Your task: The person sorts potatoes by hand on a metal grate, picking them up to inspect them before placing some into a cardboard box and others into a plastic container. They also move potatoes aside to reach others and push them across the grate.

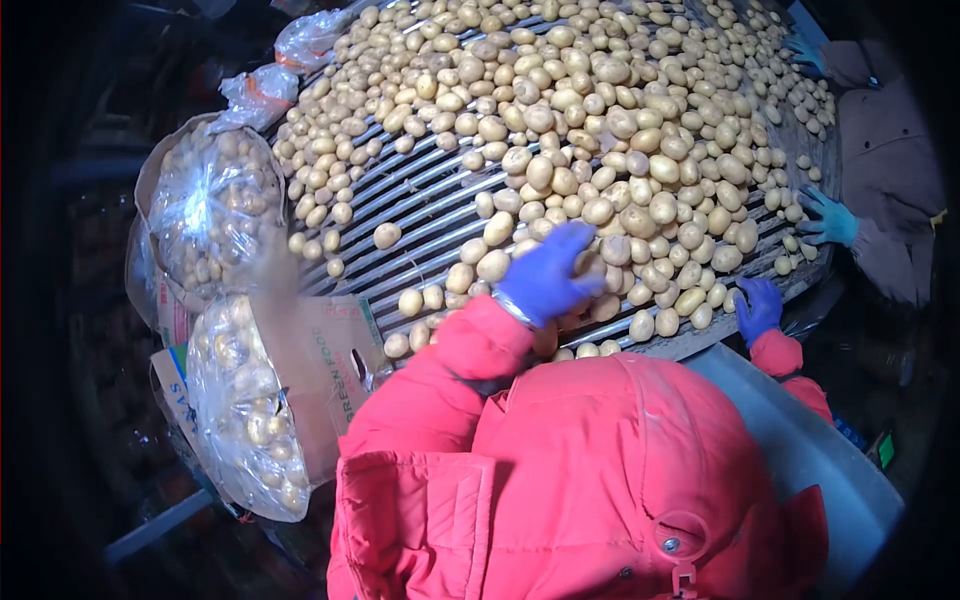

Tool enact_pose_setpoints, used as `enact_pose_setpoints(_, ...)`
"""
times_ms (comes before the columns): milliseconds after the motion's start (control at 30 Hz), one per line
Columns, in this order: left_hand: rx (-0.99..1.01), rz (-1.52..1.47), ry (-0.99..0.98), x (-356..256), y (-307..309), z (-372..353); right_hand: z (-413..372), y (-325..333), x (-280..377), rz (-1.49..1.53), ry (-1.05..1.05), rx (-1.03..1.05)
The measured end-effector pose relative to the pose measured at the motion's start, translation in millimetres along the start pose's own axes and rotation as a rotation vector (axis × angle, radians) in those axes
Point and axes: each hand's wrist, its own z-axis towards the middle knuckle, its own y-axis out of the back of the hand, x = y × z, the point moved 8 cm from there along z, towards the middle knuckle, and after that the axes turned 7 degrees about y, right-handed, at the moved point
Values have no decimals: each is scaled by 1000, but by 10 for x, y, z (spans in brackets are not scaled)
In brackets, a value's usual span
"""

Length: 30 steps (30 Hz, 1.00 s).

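Observation:
My left hand (545, 278), in a purple-blue glove, reaches over the heap of potatoes (640, 160) on a slatted metal table. Its thumb and fingers curl around a potato (591, 263), partly hidden by the glove. More potatoes lie against the hand on both sides. My right hand (760, 308), gloved the same way, is at the near right rim of the table (700, 343). Its fingers are somewhat apart, and I see nothing in them. Both arms are in pink padded sleeves.
At left stand open cardboard boxes (325, 400) lined with clear plastic and full of potatoes. Clear bags (260, 95) lie behind them. A co-worker in a brown jacket (885, 150) stands at right, with teal gloves (828, 218) at the table edge. A grey-blue panel (800, 440) is beside me.

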Motion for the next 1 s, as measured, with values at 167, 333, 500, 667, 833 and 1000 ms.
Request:
enact_pose_setpoints(167, 158, 64, 237, 137, -455, -190, -7, -9, -25, -5, 2, 20)
enact_pose_setpoints(333, 182, -1093, 722, 107, 230, -672, -50, -86, -77, 6, 7, 31)
enact_pose_setpoints(500, -415, -1686, 469, 868, 909, -1822, -74, -97, -82, -9, 41, -6)
enact_pose_setpoints(667, -527, -1965, 237, 696, 1165, -2405, -54, -112, -58, 23, 72, -6)
enact_pose_setpoints(833, -751, -864, 782, 769, 1075, -3033, -80, -147, -106, 23, 70, 16)
enact_pose_setpoints(1000, -592, -75, 1080, 1162, 719, -3467, -73, -151, -120, 7, 103, -12)
